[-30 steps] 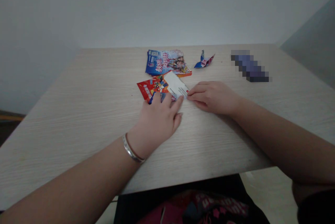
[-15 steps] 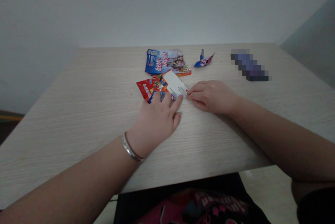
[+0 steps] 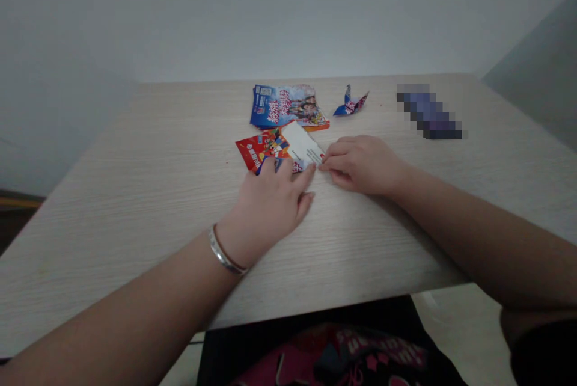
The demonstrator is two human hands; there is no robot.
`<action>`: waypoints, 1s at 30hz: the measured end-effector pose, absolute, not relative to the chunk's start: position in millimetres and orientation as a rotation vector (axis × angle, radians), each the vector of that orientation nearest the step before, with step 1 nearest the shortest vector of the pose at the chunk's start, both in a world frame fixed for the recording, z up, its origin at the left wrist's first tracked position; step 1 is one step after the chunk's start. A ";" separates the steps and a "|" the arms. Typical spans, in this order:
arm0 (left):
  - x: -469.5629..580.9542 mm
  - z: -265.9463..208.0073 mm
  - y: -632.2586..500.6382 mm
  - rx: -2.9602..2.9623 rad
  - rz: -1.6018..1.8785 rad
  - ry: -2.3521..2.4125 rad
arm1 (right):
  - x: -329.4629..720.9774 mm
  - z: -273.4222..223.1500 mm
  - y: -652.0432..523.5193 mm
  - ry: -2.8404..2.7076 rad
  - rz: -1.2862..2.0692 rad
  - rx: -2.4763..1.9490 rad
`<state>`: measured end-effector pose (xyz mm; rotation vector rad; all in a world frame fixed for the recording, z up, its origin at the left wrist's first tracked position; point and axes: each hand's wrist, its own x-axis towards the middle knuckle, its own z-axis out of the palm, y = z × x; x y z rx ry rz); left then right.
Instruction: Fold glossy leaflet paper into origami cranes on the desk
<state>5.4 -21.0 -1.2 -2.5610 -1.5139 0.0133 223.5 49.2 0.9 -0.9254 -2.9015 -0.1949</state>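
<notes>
A printed leaflet lies partly folded on the table, with red, white and blue faces showing. My left hand, with a silver bangle at the wrist, rests palm down on its near edge, fingers spread over a blue strip. At the leaflet's right corner, the fingertips of my right hand are pinched together on the paper. The part under both sets of fingers is hidden. Just behind lies a stack of blue leaflets, close to the red sheet's far edge.
A folded paper crane in blue and red stands right of the stack. Farther right is a dark, pixelated object that I cannot make out. The pale wooden table meets a wall at the back.
Almost nothing differs. My right hand has shifted very slightly at the corner, and the leaflet lies in the same place.
</notes>
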 end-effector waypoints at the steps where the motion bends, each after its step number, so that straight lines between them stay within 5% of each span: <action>1: 4.4 1.1 -21.0 -2.572 0.027 -1.520 | 224.4 0.5 50.1 -2.887 -0.180 -0.916; 30: -6.5 28.3 -26.5 -2.488 0.514 -1.806 | 237.3 -9.4 58.5 -2.780 -0.067 -0.866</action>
